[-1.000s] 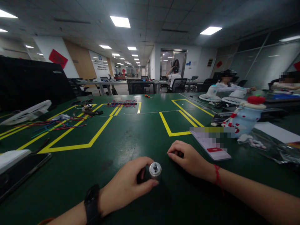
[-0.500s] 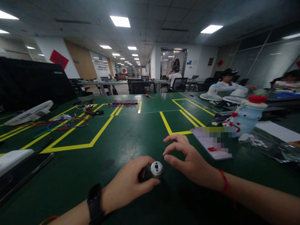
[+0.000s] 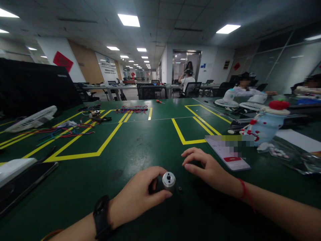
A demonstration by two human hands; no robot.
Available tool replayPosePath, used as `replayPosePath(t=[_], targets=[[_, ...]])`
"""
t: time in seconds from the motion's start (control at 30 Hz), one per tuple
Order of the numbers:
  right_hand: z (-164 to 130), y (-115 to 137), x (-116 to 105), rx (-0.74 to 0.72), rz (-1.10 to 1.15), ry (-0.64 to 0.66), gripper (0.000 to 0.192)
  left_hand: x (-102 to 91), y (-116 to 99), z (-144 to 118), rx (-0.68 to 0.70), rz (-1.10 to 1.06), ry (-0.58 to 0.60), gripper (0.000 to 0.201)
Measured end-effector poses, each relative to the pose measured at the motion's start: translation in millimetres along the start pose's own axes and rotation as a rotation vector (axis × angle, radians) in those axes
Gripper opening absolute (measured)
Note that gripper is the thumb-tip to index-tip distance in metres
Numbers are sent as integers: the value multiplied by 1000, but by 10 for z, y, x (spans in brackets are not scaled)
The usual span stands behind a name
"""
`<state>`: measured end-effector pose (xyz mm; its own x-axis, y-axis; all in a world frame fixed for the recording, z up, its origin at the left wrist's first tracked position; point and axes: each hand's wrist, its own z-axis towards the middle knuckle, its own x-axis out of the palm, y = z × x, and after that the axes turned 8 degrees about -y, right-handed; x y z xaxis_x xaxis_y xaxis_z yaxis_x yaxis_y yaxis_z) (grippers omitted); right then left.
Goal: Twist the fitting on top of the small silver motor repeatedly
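My left hand (image 3: pixel 144 189) is closed around a small motor (image 3: pixel 169 180), a silver metal cylinder standing upright on the green table (image 3: pixel 140 144). Its top face shows a dark centre and small holes; the thumb and fingers hold its sides. A tiny dark ring-like metal part (image 3: pixel 180 189) lies on the table just right of the motor. Held apart to the right, my right hand (image 3: pixel 207 169) is open, its fingers loosely curved with nothing visible between them.
A phone (image 3: pixel 229 155) lies beyond my right hand, near a blue cup-shaped container (image 3: pixel 268 125). At left are another phone (image 3: pixel 30 187), loose wires (image 3: pixel 67 132) and a white fan (image 3: pixel 32 118). A screwdriver (image 3: pixel 159 101) lies at the far edge. People sit farther back.
My right hand has moved right, away from the motor, and its fingers have opened. The tiny metal part now shows on the table. My left hand keeps its hold.
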<state>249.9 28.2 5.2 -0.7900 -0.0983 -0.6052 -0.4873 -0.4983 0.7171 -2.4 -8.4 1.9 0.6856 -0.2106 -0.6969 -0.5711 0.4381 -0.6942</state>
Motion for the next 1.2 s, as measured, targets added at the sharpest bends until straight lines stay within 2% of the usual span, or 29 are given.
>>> replayPosePath(t=[0.1,0.2,0.33,0.47,0.53,0.6,0.77,1.0,1.1,1.2], targets=[[89,-138,-40,59,-2,-77,18,-12,-13,0,-1,1,0,22],[128,-206,-43,80,-88,-12,18,-13,-19,-6,-1,4,-3,23],[80,-114,-29,-36,-195,67,14,-2,-12,-15,11,13,-11,24],[-7,59,-2,-175,-172,233,24,6,-8,-14,19,15,-11,22],[-30,122,27,-206,-162,281,18,8,-10,-9,17,19,-13,21],[-28,164,60,-201,-124,238,12,10,-11,-6,16,23,-14,20],[24,275,143,-151,95,-63,10,23,-4,-12,28,42,-11,17],[1,436,283,-109,82,-56,11,39,4,-12,31,70,-20,20],[2,455,257,-118,65,-29,9,33,-1,-13,32,76,-19,20],[24,367,174,-84,120,-79,9,20,-11,-7,30,70,-16,18]])
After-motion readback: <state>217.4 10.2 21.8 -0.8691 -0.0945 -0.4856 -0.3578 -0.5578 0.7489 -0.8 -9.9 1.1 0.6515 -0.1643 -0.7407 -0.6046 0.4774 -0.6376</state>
